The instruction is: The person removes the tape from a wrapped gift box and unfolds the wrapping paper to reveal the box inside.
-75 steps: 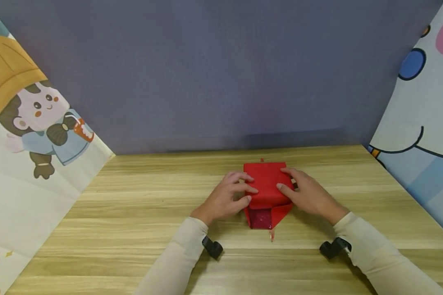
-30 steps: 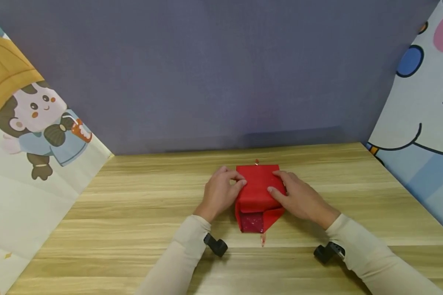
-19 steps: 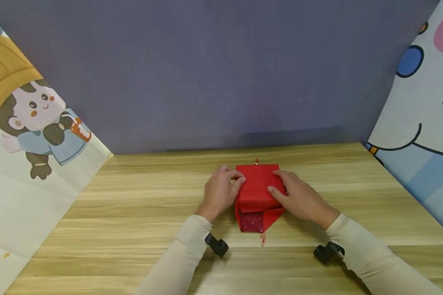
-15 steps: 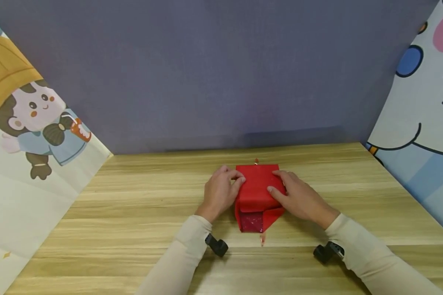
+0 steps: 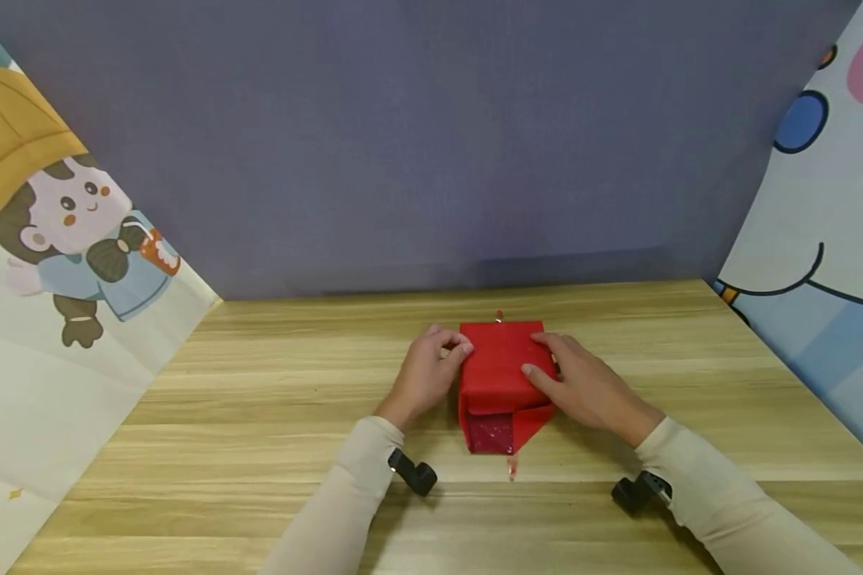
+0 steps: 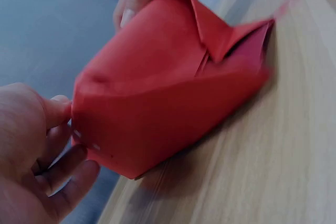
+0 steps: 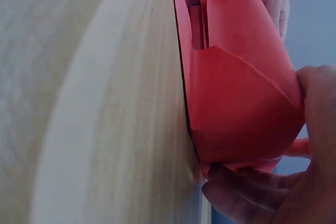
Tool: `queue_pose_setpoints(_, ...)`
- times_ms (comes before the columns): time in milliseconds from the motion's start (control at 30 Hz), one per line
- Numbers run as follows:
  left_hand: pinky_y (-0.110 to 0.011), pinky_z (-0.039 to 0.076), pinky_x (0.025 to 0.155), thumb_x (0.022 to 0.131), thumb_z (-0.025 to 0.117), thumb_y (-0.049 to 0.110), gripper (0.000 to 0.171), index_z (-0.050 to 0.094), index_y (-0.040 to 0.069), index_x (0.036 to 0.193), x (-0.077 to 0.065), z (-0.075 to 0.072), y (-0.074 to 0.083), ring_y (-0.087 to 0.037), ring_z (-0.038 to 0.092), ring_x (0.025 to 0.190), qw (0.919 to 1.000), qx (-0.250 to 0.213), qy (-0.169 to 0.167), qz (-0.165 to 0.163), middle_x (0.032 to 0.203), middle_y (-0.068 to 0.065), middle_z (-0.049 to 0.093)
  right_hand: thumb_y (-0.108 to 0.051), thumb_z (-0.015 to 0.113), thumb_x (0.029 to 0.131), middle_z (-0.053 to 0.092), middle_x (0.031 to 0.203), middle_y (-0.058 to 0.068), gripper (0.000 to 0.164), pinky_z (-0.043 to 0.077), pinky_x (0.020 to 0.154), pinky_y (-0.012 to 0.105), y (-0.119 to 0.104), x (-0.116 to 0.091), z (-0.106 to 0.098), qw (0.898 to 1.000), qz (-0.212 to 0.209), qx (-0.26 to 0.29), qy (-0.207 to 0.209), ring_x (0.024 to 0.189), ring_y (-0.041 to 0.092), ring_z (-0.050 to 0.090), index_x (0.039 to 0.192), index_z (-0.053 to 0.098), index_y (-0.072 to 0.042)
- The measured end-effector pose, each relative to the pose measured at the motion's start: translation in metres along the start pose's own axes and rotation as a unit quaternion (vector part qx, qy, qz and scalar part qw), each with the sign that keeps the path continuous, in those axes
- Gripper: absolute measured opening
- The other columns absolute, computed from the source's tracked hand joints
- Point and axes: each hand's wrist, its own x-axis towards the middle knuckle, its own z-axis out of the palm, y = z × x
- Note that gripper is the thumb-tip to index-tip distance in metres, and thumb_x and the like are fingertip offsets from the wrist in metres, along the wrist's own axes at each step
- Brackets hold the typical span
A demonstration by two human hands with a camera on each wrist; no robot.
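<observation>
A box-shaped package in red wrapping paper (image 5: 502,367) lies on the table, its near end partly unfolded over a dark pinkish inner face (image 5: 491,434). My left hand (image 5: 426,371) is at the package's left side. In the left wrist view, its thumb and index finger pinch the paper's edge, while the other fingers hang loosely below. My right hand (image 5: 590,383) holds the right side, thumb on top and fingers curled round the far side, as the right wrist view shows. A thin reddish strip (image 5: 512,469) sticks out at the near end, and a small red tip (image 5: 499,315) at the far end.
The wooden table (image 5: 273,447) ends at a grey-purple back panel (image 5: 403,160). Cartoon-printed sheets stand at the left (image 5: 108,335) and right (image 5: 798,208). Small black cameras (image 5: 413,473) are strapped on both wrists.
My left hand went from fingers spread on the package's top to a pinch at its left edge, then shifted slightly left. The package moved a little left; my right hand kept its hold.
</observation>
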Motion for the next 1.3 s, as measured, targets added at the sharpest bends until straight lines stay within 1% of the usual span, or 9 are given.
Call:
queue_pose_setpoints(200,-0.029,0.049,0.075,0.098,0.066,0.016,0.009,0.074,0.011,0.097,0.000,-0.004,-0.002,-0.014,0.056,0.084,0.9999,-0.008,0.000,0.015,0.089,0.001,0.062,-0.049,0.056,0.099,0.046,0.148,0.020,0.069,0.038,0.107,0.058,0.001,0.000,0.000,1.000,0.005,0.004,-0.016,0.133,0.040,0.045,0.151,0.041,-0.006)
queue_pose_setpoints(367,-0.030,0.049,0.078,0.099,0.064,0.015,0.010,0.072,0.010,0.097,0.000,-0.005,-0.003,-0.015,0.056,0.086,0.9998,-0.008,-0.009,0.017,0.091,0.000,0.062,-0.050,0.057,0.099,0.047,0.147,0.020,0.068,0.040,0.104,0.058,0.000,0.001,0.000,1.000,0.009,-0.005,-0.012,0.131,0.039,0.048,0.150,0.042,-0.008)
queue_pose_setpoints(733,-0.030,0.047,0.062,0.105,0.053,0.019,0.014,0.063,0.011,0.099,-0.001,-0.007,-0.002,-0.015,0.056,0.069,0.9945,-0.078,-0.047,-0.051,0.077,-0.005,0.059,-0.048,0.059,0.098,0.058,0.126,0.015,0.062,0.051,0.085,0.052,-0.002,0.000,0.000,0.999,0.028,-0.030,0.014,0.103,0.028,0.059,0.148,0.047,-0.013)
queue_pose_setpoints(867,-0.031,0.050,0.066,0.106,0.049,0.018,0.018,0.059,0.007,0.097,0.000,-0.007,-0.003,-0.019,0.059,0.073,0.9914,-0.105,-0.043,-0.065,0.081,-0.006,0.059,-0.047,0.059,0.097,0.057,0.119,0.013,0.061,0.051,0.080,0.050,-0.002,0.000,-0.001,0.999,0.032,-0.031,0.019,0.098,0.026,0.059,0.147,0.048,-0.013)
queue_pose_setpoints(967,-0.035,0.054,0.070,0.106,0.049,0.015,0.018,0.058,0.002,0.097,0.001,-0.005,-0.005,-0.021,0.061,0.074,0.9819,-0.162,-0.047,-0.086,0.083,-0.007,0.059,-0.046,0.059,0.097,0.057,0.117,0.013,0.061,0.051,0.079,0.050,-0.001,0.000,-0.002,0.999,0.035,-0.032,0.020,0.097,0.026,0.059,0.147,0.048,-0.013)
queue_pose_setpoints(1100,-0.036,0.056,0.074,0.104,0.053,0.013,0.018,0.061,-0.003,0.101,0.001,-0.005,-0.010,-0.017,0.061,0.074,0.9553,-0.259,-0.053,-0.133,0.085,-0.008,0.060,-0.046,0.060,0.097,0.057,0.118,0.014,0.061,0.051,0.080,0.050,0.000,-0.001,-0.002,0.999,0.037,-0.032,0.019,0.097,0.026,0.059,0.147,0.047,-0.013)
queue_pose_setpoints(1167,-0.034,0.056,0.075,0.103,0.055,0.012,0.019,0.064,-0.005,0.103,0.001,-0.006,-0.011,-0.016,0.062,0.073,0.9452,-0.285,-0.052,-0.151,0.085,-0.008,0.062,-0.046,0.060,0.097,0.057,0.120,0.014,0.061,0.051,0.080,0.050,0.000,-0.001,-0.002,0.999,0.038,-0.030,0.018,0.097,0.026,0.059,0.147,0.047,-0.012)
queue_pose_setpoints(1233,-0.035,0.056,0.075,0.101,0.057,0.011,0.019,0.066,-0.006,0.103,0.002,-0.006,-0.012,-0.016,0.063,0.074,0.9397,-0.297,-0.052,-0.162,0.084,-0.008,0.063,-0.046,0.060,0.097,0.057,0.121,0.014,0.062,0.051,0.080,0.050,0.000,-0.001,-0.002,0.999,0.037,-0.029,0.016,0.097,0.026,0.059,0.147,0.047,-0.012)
queue_pose_setpoints(1300,-0.036,0.056,0.076,0.100,0.058,0.011,0.019,0.067,-0.006,0.103,0.002,-0.007,-0.011,-0.016,0.063,0.074,0.9381,-0.299,-0.050,-0.167,0.083,-0.007,0.065,-0.046,0.060,0.097,0.057,0.122,0.015,0.062,0.051,0.082,0.051,0.000,-0.001,-0.001,0.999,0.037,-0.028,0.015,0.098,0.027,0.059,0.148,0.046,-0.012)
